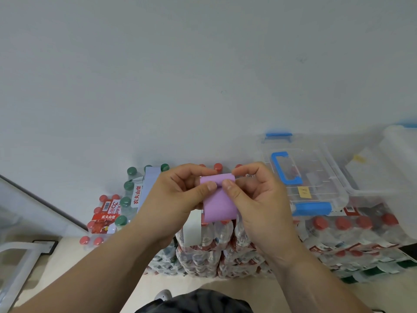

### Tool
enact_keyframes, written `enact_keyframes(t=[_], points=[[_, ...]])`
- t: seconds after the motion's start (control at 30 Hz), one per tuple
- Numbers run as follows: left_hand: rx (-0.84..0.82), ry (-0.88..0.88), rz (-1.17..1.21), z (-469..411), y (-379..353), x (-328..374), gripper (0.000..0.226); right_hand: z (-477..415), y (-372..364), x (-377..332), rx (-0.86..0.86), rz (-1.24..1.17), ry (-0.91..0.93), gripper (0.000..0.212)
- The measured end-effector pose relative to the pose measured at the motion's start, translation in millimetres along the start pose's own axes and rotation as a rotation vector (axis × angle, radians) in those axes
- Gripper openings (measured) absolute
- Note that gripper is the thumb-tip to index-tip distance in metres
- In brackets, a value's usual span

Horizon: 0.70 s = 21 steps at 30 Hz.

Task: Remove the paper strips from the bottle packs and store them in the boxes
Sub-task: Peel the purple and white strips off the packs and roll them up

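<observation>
Two hands meet at the rolled top edge of a purple paper strip (220, 206). The left hand (178, 197) and right hand (255, 199) each pinch it, thumb against forefinger. Its loose end hangs over the bottle packs (203, 251). The left wrist partly hides a white strip (191, 227). The contents of the clear box (320, 168) are blurred.

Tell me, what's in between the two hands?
A purple paper strip. In the head view the left hand and the right hand both pinch its rolled top edge, and the rest hangs down in front of the bottle packs.
</observation>
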State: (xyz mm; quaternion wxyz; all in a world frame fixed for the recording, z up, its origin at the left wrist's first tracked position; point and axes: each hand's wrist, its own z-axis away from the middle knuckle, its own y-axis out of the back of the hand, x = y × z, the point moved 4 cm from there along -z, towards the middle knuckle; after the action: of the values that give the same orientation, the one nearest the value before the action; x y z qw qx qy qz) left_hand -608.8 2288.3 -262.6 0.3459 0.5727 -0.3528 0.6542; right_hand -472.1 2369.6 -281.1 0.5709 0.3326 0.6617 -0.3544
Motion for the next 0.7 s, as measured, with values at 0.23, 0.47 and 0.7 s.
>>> enact_keyframes(t=[0.23,0.47,0.7], points=[[-0.058,0.035,0.040,-2.0,-0.7,2.1,0.020,-1.5,0.4,-1.5,0.015,-0.047,-0.016,0.008],[-0.033,0.084,0.075,-0.5,-7.4,-1.8,0.015,-2.2,4.4,-1.3,0.016,0.029,0.038,0.019],[-0.049,0.038,0.059,-3.7,-4.2,-1.9,0.019,-0.3,5.2,-2.0,0.039,0.001,0.048,0.011]])
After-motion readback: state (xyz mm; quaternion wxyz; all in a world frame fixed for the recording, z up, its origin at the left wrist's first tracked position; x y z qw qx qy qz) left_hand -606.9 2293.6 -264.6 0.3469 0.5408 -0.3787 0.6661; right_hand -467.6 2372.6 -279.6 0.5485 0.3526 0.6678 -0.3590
